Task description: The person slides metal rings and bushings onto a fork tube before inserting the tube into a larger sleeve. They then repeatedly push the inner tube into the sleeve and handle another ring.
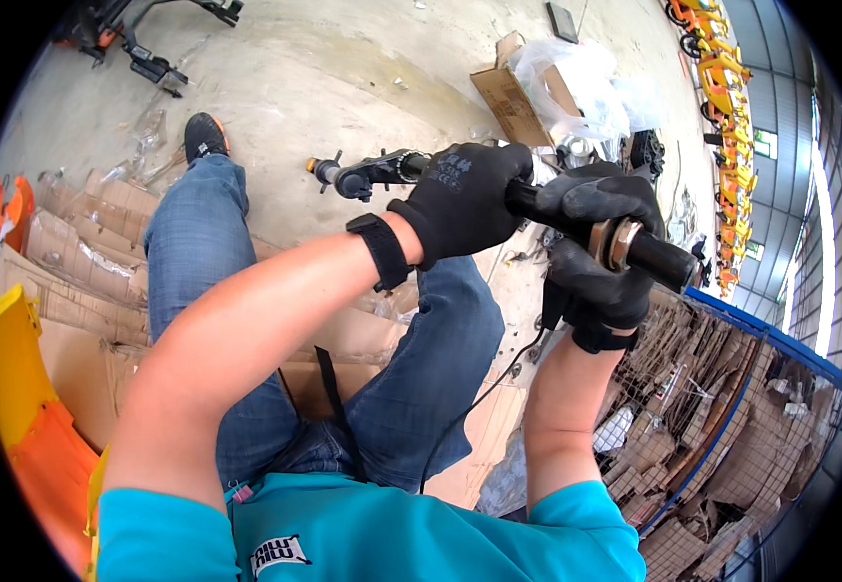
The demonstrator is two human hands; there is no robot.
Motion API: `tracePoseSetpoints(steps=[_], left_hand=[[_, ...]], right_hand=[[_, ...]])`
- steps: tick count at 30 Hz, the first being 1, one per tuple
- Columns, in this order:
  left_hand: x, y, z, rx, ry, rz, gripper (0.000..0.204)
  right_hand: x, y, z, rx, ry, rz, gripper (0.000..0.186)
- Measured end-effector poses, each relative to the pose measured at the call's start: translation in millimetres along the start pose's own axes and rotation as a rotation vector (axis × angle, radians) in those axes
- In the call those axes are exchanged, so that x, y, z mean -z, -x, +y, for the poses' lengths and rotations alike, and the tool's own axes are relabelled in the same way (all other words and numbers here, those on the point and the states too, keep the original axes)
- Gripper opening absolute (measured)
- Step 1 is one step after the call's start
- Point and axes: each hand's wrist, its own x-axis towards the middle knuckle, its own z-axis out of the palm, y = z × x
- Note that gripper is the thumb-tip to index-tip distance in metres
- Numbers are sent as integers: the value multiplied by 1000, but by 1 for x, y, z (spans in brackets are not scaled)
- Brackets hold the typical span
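Observation:
A long black front fork [365, 177] is held up above my lap, with its stem running to the right through both hands. My left hand [469, 199], in a black glove, is closed round the shaft at the middle. In a dark glove, my right hand [603, 218] wraps the stem further right, its fingers on both sides. Brass-coloured rings [619, 242] sit round the stem between these fingers, and the bare black stem end [663, 260] sticks out past them. My right palm hides part of the stem.
Flattened cardboard [91, 262] lies at the left beside orange and yellow panels [28, 407]. An open carton [523, 102] with clear plastic [576, 78] stands beyond my hands. At the right is a wire-mesh cage [712, 417] of cardboard. A black cable [484, 403] hangs by my right wrist.

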Motion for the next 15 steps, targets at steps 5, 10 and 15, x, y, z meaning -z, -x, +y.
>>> tracePoseSetpoints(steps=[5,10,15], left_hand=[[-9,1,1,28,-29,162,20],[-12,-3,-1,49,-28,205,16],[-3,-1,-1,36,-16,104,15]], right_hand=[[-26,0,-7,6,198,241,29],[-89,-10,4,-38,430,925,21],[-47,14,-15,-204,110,399,64]])
